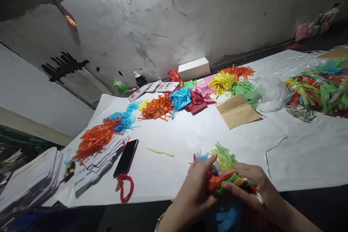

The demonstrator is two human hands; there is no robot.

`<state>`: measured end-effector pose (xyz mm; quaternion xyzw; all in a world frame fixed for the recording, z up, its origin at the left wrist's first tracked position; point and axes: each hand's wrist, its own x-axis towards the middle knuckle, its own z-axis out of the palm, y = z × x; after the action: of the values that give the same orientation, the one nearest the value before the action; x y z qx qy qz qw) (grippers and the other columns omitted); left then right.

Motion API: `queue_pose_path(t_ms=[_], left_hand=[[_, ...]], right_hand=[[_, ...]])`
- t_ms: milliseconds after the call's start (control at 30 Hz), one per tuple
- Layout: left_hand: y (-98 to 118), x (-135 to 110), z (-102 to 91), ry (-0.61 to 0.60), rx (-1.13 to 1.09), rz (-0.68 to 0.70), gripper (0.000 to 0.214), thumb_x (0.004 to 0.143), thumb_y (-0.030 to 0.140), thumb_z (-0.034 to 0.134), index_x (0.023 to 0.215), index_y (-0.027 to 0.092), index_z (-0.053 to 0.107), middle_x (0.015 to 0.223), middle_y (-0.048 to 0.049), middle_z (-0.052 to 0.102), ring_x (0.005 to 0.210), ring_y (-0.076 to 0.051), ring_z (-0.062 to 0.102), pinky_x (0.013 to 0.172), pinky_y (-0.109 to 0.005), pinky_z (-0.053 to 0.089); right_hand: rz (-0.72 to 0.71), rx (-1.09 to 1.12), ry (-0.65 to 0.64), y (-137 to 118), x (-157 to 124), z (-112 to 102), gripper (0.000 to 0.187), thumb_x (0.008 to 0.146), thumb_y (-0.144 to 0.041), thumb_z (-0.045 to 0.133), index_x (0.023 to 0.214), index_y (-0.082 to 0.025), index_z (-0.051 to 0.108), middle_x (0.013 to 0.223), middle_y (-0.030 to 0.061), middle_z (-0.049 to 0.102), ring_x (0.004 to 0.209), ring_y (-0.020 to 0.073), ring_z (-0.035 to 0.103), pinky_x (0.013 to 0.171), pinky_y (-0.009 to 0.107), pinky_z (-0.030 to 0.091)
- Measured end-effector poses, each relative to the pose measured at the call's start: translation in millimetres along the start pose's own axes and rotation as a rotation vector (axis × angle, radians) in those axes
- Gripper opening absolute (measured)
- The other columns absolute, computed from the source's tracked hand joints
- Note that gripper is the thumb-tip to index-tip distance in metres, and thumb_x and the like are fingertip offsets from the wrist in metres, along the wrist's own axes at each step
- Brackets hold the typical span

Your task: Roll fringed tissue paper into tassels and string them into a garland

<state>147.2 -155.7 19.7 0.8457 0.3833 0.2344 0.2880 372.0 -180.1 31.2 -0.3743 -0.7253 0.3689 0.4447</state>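
Note:
At the front edge of the table I hold a bundle of multicoloured tissue paper strips (224,183), its middle twisted into a rope of red, green and yellow. My left hand (194,185) is closed round the left part of the bundle, thumb on top. The fingers of my right hand (252,185) pinch the twisted part farther right. Loose green and yellow fringe (224,156) sticks out beyond my hands, and blue strips hang below. A thin white cord (268,156) lies on the table to the right of my right hand.
A white-covered table (195,141) carries piles of coloured fringe, including an orange pile (96,139), along its back and left. A phone (126,157) with a red strap lies left, near stacked white cards (100,163). A brown envelope (237,110), plastic bag (270,94) and white box (194,69) stand farther back.

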Motion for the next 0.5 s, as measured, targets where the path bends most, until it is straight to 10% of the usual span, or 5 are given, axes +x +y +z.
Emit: queue_pose_path(t_ms=[100,233,400,500], left_hand=[[0,-3,-27.1,-0.021,0.245,-0.125,0.081,0.075,0.007,0.073,0.147,0.028,0.044,0.128,-0.0137,0.062,0.116,-0.036,0.058,0.102,-0.065,0.045],[21,-8,-38.6,0.067,0.203,-0.061,0.094,0.082,0.034,0.080,0.157,0.029,0.024,0.155,-0.0211,0.040,0.143,-0.041,0.039,0.111,-0.066,0.040],[45,8,-4.2,0.005,-0.260,0.317,0.122,0.064,0.056,0.087,0.160,0.034,0.014,0.156,-0.0210,0.042,0.144,-0.041,0.040,0.116,-0.062,0.035],[39,9,20.3,-0.135,-0.741,0.282,0.116,0.068,0.054,0.085,0.159,0.040,0.016,0.154,-0.0183,0.045,0.139,-0.036,0.049,0.113,-0.055,0.041]], right_hand=[[0.005,-0.139,0.141,9,-4,-7,0.022,0.099,-0.035,0.060,0.092,-0.020,0.072,0.083,0.0050,0.071,0.078,0.0189,0.068,0.073,0.027,0.054],[-0.105,-0.365,0.179,14,-5,-3,0.019,0.100,-0.028,0.057,0.102,-0.020,0.074,0.077,0.0046,0.070,0.067,0.0175,0.067,0.061,0.026,0.051],[-0.262,-0.089,-0.035,-4,-7,13,0.026,0.098,-0.033,0.054,0.088,-0.020,0.073,0.071,0.0047,0.069,0.061,0.0155,0.065,0.057,0.024,0.051],[-0.299,0.042,0.032,-20,-10,9,0.018,0.097,-0.026,0.057,0.093,-0.022,0.073,0.084,0.0048,0.076,0.075,0.0166,0.072,0.076,0.024,0.057]])
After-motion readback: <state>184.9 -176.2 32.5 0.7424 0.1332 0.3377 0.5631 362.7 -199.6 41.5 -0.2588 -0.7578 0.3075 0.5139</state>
